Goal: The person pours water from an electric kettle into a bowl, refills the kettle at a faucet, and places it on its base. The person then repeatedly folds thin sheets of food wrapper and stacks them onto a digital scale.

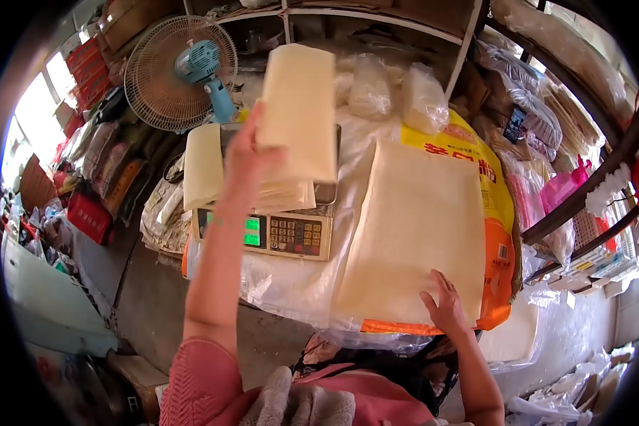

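Head view — left hand (260, 147) grips a smooth, folded cream sheet (302, 106) — right hand (447, 307), open, touches a flat rectangular one (422, 220).

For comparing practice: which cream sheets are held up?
The raised sheets in the left hand; one pile lies on the scale, broader sheets flat beside it.

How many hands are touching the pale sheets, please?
2. The left hand holds a folded pale bundle above the scale; the right hand rests on the large flat sheets. No other hands show.
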`<state>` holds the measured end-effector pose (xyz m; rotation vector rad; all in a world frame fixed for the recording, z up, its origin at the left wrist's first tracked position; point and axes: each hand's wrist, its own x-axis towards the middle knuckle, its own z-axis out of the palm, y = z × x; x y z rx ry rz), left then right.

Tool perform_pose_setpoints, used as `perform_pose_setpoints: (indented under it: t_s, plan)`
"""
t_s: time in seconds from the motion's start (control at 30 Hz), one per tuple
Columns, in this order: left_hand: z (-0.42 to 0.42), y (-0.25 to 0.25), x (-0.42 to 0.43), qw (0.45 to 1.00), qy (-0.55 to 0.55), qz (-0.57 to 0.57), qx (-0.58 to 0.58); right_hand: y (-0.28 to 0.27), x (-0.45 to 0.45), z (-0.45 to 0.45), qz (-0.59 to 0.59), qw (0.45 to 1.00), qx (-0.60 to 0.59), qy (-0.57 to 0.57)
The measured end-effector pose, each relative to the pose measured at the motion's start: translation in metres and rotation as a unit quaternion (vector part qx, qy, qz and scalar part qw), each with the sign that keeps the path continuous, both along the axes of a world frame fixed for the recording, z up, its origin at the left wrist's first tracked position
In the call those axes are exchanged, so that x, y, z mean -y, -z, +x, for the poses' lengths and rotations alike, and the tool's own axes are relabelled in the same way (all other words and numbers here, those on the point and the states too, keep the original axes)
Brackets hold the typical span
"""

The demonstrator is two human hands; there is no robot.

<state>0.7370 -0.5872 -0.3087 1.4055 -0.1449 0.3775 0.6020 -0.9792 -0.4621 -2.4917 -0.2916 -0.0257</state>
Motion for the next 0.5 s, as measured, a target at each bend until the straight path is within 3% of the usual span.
perform_pose_setpoints:
  t_s: [0.13,0.23,0.4,0.43,0.5]
  plan:
    - [0.032,0.028,-0.071,0.993,-0.053,0.001,-0.107,0.007,0.002,-0.002,-0.029,0.999,0.014,-0.018]
    - [0.025,0.043,-0.066,0.990,-0.083,-0.014,-0.111,0.010,0.005,-0.003,-0.048,0.998,0.016,-0.025]
    - [0.021,0.032,-0.070,0.986,-0.036,0.068,-0.147,0.010,0.008,-0.001,-0.047,0.998,0.026,-0.030]
    - [0.033,0.034,-0.080,0.968,-0.075,0.156,-0.180,0.009,0.006,-0.001,-0.045,0.998,0.035,-0.024]
    - [0.039,0.034,-0.071,0.879,-0.212,0.417,-0.092,0.003,-0.006,-0.002,-0.033,0.998,0.034,-0.032]
